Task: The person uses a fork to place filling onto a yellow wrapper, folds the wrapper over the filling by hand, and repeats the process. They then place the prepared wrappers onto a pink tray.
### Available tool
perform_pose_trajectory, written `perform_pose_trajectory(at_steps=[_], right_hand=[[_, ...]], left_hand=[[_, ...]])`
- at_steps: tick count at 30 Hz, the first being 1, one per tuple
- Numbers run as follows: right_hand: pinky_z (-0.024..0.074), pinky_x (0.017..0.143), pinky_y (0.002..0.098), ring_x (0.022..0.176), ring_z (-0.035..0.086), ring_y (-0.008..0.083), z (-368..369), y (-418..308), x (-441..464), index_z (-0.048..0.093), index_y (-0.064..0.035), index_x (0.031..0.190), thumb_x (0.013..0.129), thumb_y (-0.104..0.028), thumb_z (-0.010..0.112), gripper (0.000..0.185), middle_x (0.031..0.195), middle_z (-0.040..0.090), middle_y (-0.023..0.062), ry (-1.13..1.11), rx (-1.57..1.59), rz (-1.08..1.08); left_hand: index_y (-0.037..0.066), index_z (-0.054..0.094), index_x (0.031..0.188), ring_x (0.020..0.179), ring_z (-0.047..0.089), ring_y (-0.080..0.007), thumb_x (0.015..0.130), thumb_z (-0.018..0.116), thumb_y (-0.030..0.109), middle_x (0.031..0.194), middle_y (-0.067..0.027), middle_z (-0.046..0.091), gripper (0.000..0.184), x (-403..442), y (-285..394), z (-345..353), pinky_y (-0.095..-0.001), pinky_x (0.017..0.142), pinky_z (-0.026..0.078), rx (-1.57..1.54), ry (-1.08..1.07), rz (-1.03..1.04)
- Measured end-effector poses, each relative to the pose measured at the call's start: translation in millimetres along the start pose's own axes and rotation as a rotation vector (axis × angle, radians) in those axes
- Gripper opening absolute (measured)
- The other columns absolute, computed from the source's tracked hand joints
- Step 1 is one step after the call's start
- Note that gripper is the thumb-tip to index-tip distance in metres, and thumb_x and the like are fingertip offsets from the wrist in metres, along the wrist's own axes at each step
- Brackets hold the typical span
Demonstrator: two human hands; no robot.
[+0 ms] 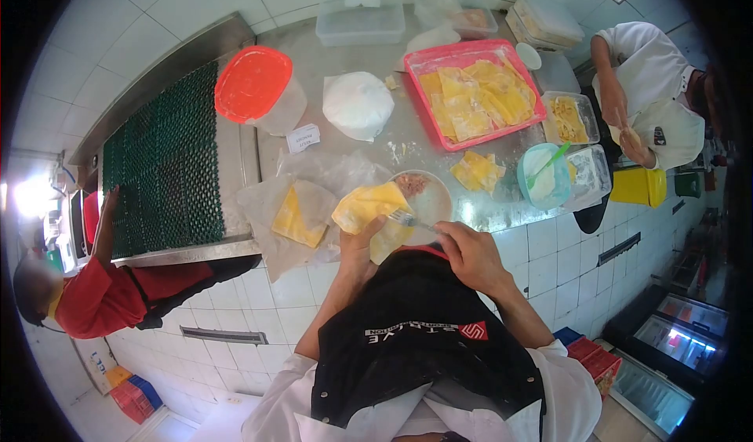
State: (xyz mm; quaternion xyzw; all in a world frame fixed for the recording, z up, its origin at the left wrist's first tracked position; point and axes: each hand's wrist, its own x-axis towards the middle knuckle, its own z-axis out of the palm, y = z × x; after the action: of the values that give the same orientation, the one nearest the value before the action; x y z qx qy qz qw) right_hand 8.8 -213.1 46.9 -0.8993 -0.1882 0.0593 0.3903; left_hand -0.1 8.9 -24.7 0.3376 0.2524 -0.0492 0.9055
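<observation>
My left hand (358, 246) holds up a yellow dough wrapper (367, 206), its fingers mostly hidden beneath the sheet. Closed around the handle of a fork (409, 219) is my right hand (474, 255); the fork's tines touch or lie just over the wrapper's right edge. Behind them sits a plate (436, 210) with pinkish minced filling (411, 184) on it. More yellow wrappers (298, 221) lie on a clear plastic sheet (255, 205) to the left. A small pile of wrapper pieces (477, 172) is on the steel table right of the plate.
A pink tray (475, 49) of wrappers stands at the back, beside a white bag (358, 106) and a red-lidded tub (255, 86). To the right are a blue bowl (542, 190) with a green spoon and a noodle container (566, 119). Two other people stand at left and right.
</observation>
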Motion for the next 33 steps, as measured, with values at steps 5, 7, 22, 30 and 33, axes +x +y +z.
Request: perform_pose_trajectory(at_steps=[5, 7, 22, 30, 33], right_hand=[[0.052, 0.064, 0.0455, 0.073, 0.067, 0.0403, -35, 8, 2, 0.066, -0.001, 0.098, 0.097, -0.021, 0.064, 0.02, 0.081, 0.067, 0.0193, -0.129, 0.082, 0.162], [0.0512, 0.063, 0.0441, 0.071, 0.066, 0.0408, -39, 13, 9, 0.065, -0.0005, 0.096, 0.096, -0.024, 0.067, 0.024, 0.077, 0.065, 0.0204, -0.14, 0.053, 0.215], [0.0523, 0.087, 0.0428, 0.095, 0.067, 0.037, 41, 0, 85, 0.056, -0.0032, 0.099, 0.083, -0.018, 0.077, 0.031, 0.097, 0.067, 0.0191, 0.008, -0.028, -0.179], [0.0547, 0.067, 0.0329, 0.082, 0.068, 0.0154, -24, 34, 144, 0.042, -0.0067, 0.088, 0.084, -0.008, 0.081, 0.039, 0.092, 0.067, 0.0082, 0.12, 0.398, 0.032], [0.0548, 0.068, 0.0324, 0.08, 0.068, 0.0176, -47, 82, 179, 0.048, -0.005, 0.091, 0.083, -0.009, 0.081, 0.035, 0.094, 0.068, 0.0089, 0.226, 0.343, 0.009]], left_hand=[[0.008, 0.045, 0.142, 0.121, 0.061, -0.028, 0.088, 0.069, -0.007, 0.132, -0.0113, 0.059, 0.061, 0, 7, -2, -0.0447, 0.099, 0.057, -0.023, 0.045, -0.014], [0.008, 0.046, 0.142, 0.121, 0.061, -0.028, 0.088, 0.069, -0.007, 0.132, -0.0114, 0.059, 0.061, -2, 11, 2, -0.0447, 0.098, 0.057, 0.021, 0.052, -0.024], [0.006, 0.045, 0.141, 0.117, 0.064, -0.0292, 0.091, 0.064, 0.006, 0.129, -0.0134, 0.06, 0.053, 6, -4, -9, -0.0439, 0.097, 0.056, 0.018, -0.121, -0.074], [0.005, 0.04, 0.149, 0.123, 0.061, -0.0319, 0.091, 0.061, 0.003, 0.137, -0.0151, 0.056, 0.062, 6, 6, -11, -0.0463, 0.099, 0.055, -0.015, -0.093, -0.044], [0.004, 0.04, 0.149, 0.123, 0.06, -0.0332, 0.089, 0.059, -0.001, 0.138, -0.0157, 0.056, 0.064, 10, 8, -18, -0.0478, 0.099, 0.055, -0.026, -0.059, -0.063]])
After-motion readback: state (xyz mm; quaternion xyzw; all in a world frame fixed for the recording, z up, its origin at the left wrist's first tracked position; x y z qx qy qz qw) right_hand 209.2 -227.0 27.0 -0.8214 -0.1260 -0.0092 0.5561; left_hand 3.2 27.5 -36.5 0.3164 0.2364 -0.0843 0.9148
